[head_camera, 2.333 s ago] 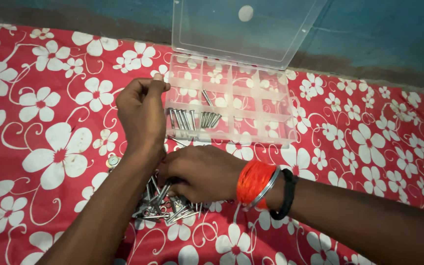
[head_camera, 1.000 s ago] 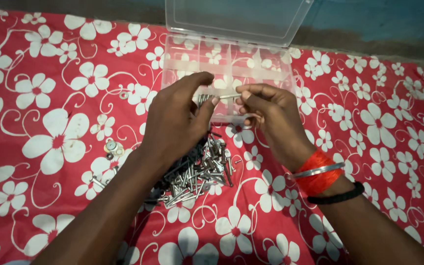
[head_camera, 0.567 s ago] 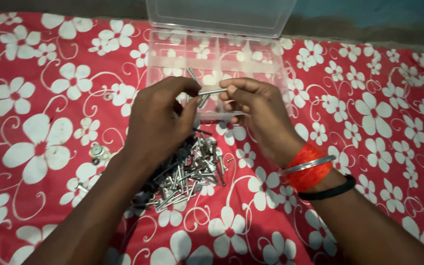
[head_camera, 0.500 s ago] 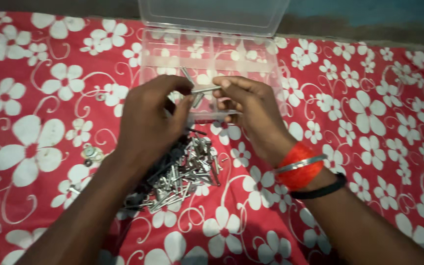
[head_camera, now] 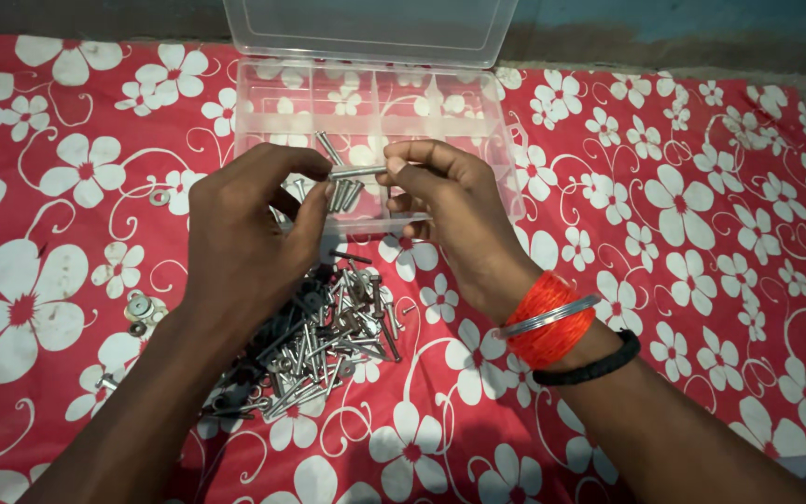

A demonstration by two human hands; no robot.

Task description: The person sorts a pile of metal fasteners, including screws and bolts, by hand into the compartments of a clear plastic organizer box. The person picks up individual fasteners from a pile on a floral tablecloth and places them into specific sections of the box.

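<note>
My left hand (head_camera: 240, 238) and my right hand (head_camera: 445, 210) each pinch one end of a silver bolt (head_camera: 358, 172), held level above the near edge of a clear plastic organiser box (head_camera: 487, 131). The box lies open with its lid standing up behind. Its front-left compartments hold several bolts (head_camera: 342, 194); one more bolt (head_camera: 327, 147) lies slanted in the row behind. Below my hands a loose pile of bolts and nuts (head_camera: 314, 341) rests on the cloth, partly hidden by my left forearm.
A red cloth with white flowers (head_camera: 701, 233) covers the surface. A few washers and small round parts (head_camera: 140, 310) lie left of the pile, and a single washer (head_camera: 159, 198) lies further up. An orange thread band, a metal bangle and a black band circle my right wrist (head_camera: 562, 327).
My right hand left the pile and rose to meet my left hand at the box; both now grip one bolt. The view has shifted, so the box and pile sit further left.
</note>
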